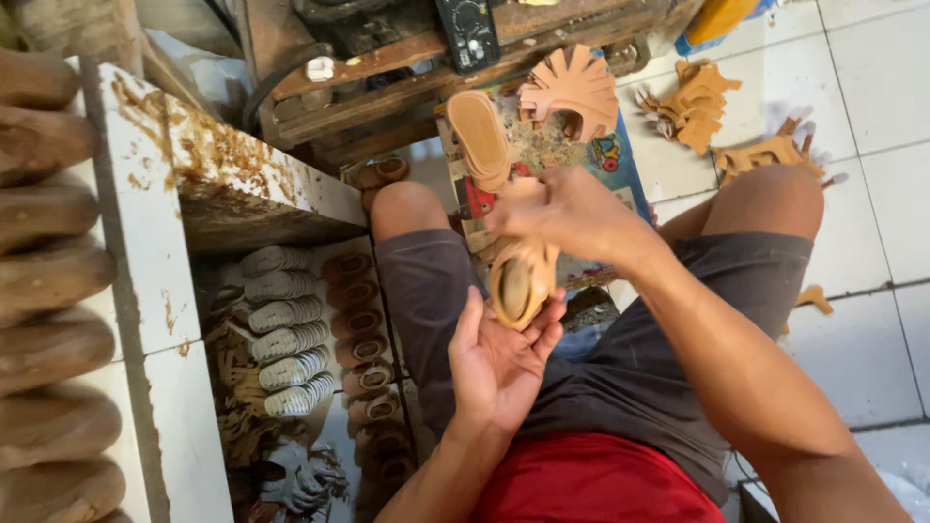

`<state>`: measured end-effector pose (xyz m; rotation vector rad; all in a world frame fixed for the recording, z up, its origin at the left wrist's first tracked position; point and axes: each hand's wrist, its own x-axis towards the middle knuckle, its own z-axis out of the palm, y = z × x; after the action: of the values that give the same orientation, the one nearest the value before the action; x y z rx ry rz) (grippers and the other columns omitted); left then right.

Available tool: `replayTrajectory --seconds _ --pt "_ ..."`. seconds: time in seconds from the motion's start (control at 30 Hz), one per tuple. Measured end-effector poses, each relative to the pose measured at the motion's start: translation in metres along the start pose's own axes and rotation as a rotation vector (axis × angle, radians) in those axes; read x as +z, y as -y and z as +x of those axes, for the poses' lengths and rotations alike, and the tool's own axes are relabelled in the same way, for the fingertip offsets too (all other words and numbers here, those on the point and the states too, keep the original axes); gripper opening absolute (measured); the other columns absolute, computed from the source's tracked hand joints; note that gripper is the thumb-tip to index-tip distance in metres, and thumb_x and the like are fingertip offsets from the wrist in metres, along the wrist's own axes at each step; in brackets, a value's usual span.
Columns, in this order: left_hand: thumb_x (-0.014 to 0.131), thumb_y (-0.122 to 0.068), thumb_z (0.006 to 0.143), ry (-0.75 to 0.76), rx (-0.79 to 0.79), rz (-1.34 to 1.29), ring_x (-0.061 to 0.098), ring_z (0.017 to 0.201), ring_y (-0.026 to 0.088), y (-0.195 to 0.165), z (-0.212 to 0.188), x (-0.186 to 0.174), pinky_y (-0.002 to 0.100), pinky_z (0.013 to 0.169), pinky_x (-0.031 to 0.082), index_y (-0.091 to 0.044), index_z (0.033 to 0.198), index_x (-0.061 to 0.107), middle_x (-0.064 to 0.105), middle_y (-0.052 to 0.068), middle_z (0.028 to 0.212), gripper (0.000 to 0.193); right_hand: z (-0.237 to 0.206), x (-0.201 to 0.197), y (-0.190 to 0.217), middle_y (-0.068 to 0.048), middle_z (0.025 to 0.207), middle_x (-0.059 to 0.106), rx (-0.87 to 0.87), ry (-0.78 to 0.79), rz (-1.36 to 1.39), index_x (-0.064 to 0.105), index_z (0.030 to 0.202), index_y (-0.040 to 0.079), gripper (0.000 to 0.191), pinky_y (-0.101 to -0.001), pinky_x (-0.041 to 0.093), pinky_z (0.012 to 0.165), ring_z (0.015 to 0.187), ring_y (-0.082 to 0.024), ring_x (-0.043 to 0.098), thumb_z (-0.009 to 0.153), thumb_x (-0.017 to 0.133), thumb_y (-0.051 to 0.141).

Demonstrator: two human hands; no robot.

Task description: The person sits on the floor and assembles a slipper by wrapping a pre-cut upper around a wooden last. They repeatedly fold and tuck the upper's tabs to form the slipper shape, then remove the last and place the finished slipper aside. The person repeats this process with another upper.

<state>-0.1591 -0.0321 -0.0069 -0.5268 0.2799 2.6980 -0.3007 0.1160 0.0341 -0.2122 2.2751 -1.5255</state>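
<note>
Head view looks down on a seated person's lap, where both hands work one tan sandal [520, 281]. The left hand [499, 363] lies palm up under the heel end, fingers loosely curled round it, so the sandal has a support from below. The right hand [572, 213] comes over from above and its grip is closed on the front of the sandal, thumb and fingers pinching the upper, which seems to keep the piece steady between the knees. Just beyond, a second sole [477, 138] and a fan-shaped cut upper [572, 89] rest on a printed board [610, 160], within easy reach. More tan cut pieces [693, 102] lie on the tiled floor [872, 87]. At left, rows of finished soles [281, 329] sit stacked beneath a white shelf [145, 242], with wooden lasts [44, 281] lined along the edge.
</note>
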Motion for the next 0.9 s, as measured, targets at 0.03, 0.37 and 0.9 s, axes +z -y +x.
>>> replayTrajectory --seconds 0.03,0.37,0.9 --pt "0.042 -0.046 0.109 0.016 -0.008 0.015 0.067 0.105 0.032 0.002 0.003 -0.004 0.039 0.092 0.054 0.002 0.129 0.066 0.067 0.026 0.12 0.057 -0.006 0.001 0.009 -0.012 0.086 0.079 -0.012 -0.031 -0.135 0.077 0.099 0.004 0.053 -0.0352 0.059 0.069 0.075 -0.022 0.076 0.075 0.08 0.051" --pt "0.047 -0.041 0.103 0.003 0.011 0.082 0.07 0.094 0.027 -0.002 0.009 -0.03 0.038 0.084 0.056 0.001 0.124 0.061 0.07 0.022 0.113 0.049 -0.027 0.002 0.021 -0.012 0.085 0.076 -0.063 -0.065 -0.184 0.071 0.107 0.002 0.056 -0.0349 0.06 0.07 0.076 -0.023 0.077 0.073 0.083 0.046" --pt "0.088 -0.008 0.077 0.404 0.917 1.957 0.067 0.118 0.035 -0.148 0.011 -0.022 0.041 0.099 0.056 -0.003 0.087 0.062 0.068 0.015 0.127 0.028 0.02 0.058 -0.017 -0.012 0.121 0.065 -0.54 0.211 -0.127 0.067 0.13 0.007 0.046 -0.0337 0.055 0.09 0.108 -0.024 0.066 0.085 0.08 0.01"
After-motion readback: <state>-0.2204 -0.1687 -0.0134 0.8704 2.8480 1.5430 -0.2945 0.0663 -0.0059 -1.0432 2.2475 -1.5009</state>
